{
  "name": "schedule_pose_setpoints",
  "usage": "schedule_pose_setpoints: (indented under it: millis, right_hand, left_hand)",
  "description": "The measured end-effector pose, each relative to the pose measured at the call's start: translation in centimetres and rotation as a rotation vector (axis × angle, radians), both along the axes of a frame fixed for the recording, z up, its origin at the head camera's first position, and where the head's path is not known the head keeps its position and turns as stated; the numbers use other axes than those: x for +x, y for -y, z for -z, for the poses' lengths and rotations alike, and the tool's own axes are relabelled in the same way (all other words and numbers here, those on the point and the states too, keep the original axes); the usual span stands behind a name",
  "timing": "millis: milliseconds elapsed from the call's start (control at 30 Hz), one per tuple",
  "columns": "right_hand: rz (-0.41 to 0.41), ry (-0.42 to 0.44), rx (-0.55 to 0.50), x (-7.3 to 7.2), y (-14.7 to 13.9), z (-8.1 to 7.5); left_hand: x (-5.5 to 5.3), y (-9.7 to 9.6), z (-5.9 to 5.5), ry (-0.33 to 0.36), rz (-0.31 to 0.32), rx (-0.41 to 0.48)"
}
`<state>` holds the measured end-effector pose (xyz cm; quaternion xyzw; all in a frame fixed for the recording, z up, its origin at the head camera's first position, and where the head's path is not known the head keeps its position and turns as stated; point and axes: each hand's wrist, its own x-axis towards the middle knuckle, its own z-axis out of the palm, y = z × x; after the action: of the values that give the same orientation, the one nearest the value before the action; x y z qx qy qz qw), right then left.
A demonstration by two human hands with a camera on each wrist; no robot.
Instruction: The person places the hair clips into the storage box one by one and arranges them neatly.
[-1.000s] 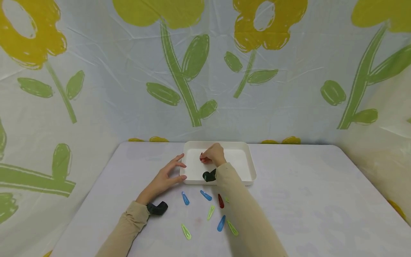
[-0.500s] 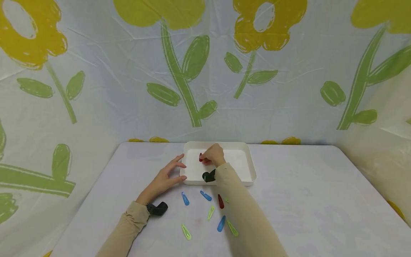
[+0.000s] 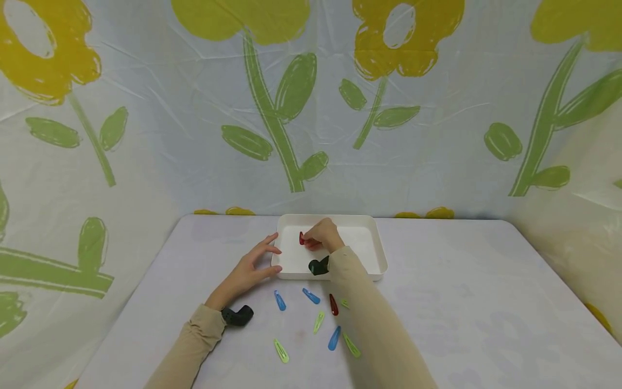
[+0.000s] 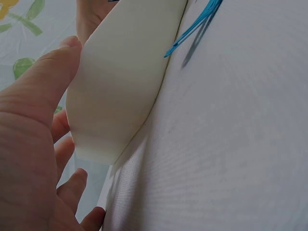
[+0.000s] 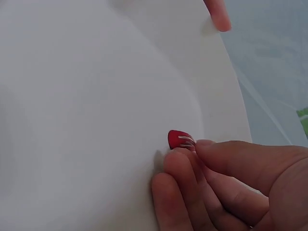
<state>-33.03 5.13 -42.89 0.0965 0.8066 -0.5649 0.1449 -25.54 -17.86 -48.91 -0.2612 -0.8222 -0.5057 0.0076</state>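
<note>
Inside the white tray [image 3: 357, 237], my right hand [image 3: 324, 234] pinches a red snap hair clip [image 3: 301, 238] between thumb and fingertips. The right wrist view shows the clip's rounded red end [image 5: 177, 139] jutting out just above the tray floor; its other end is hidden by the fingers. My left hand [image 3: 250, 268], fingers spread, touches the tray's left end. In the left wrist view its thumb [image 4: 57, 67] lies against the rim. On the table before the tray lie another red clip [image 3: 333, 304], blue clips [image 3: 311, 296] and light green clips [image 3: 318, 322].
The white table [image 3: 466, 302] stretches out on both sides of the tray. Behind it hangs a flower-patterned sheet [image 3: 204, 108]. Part of the right sleeve [image 3: 374, 319] passes over the table, close to a green clip [image 3: 352, 345].
The red clip in my right hand has shifted slightly left and shows more from the fingers. My left hand has stayed in place, and the clips on the table lie as before.
</note>
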Motion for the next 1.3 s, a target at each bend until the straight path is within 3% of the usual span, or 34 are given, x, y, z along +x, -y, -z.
schedule_pose_setpoints:
  millis: [67,333,567,833,1300]
  right_hand:
    - [-0.023,0.01,-0.008,0.2,-0.2,-0.2]
    - [-0.073,0.08,-0.004,0.5,-0.4,-0.7]
    - [-0.087,0.064,-0.006,0.4,-0.6,-0.4]
    - [-0.142,0.087,-0.082,0.2,-1.6,-0.8]
    - [-0.243,-0.014,-0.076,1.7,-3.1,-2.8]
  left_hand:
    - [0.1,-0.1,-0.2,0.0,0.004,0.003]
    - [1.8,-0.6,-2.9,0.005,0.02,0.002]
    - [-0.3,0.2,0.3,-0.012,0.009,-0.022]
    - [-0.1,0.2,0.1,-0.02,0.014,-0.007]
    - [-0.1,0.1,0.0,-0.003,-0.002,-0.01]
